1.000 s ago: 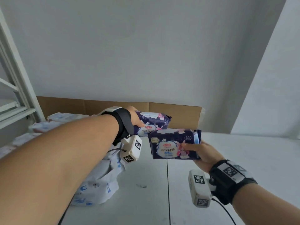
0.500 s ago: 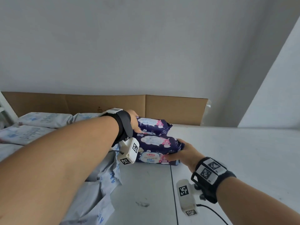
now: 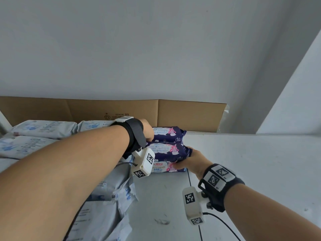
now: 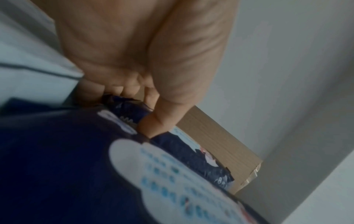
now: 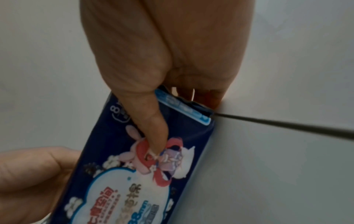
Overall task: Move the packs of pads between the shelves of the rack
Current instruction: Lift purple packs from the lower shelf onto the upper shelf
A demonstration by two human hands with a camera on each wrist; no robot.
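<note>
Two dark blue packs of pads with pink cartoon prints lie side by side on the white shelf (image 3: pixel 243 162). My left hand (image 3: pixel 149 133) grips the far pack (image 3: pixel 169 135) at its left end; in the left wrist view the thumb (image 4: pixel 153 125) presses on that pack (image 4: pixel 193 153). The near pack (image 3: pixel 167 153) rests on the shelf right in front of it. My right hand (image 3: pixel 185 160) pinches its right end. In the right wrist view the thumb (image 5: pixel 153 133) lies on the printed face of the pack (image 5: pixel 134 181), with the fingers behind it.
Several pale grey-white packs (image 3: pixel 43 129) are piled on the left of the shelf, down to the front edge. A brown cardboard sheet (image 3: pixel 191 115) stands along the back against the grey wall. The shelf to the right of the blue packs is bare, with a dark seam (image 3: pixel 189 178).
My right hand has carried its pack forward and down onto the shelf, tight against the far pack. My left hand has kept its hold on the far pack.
</note>
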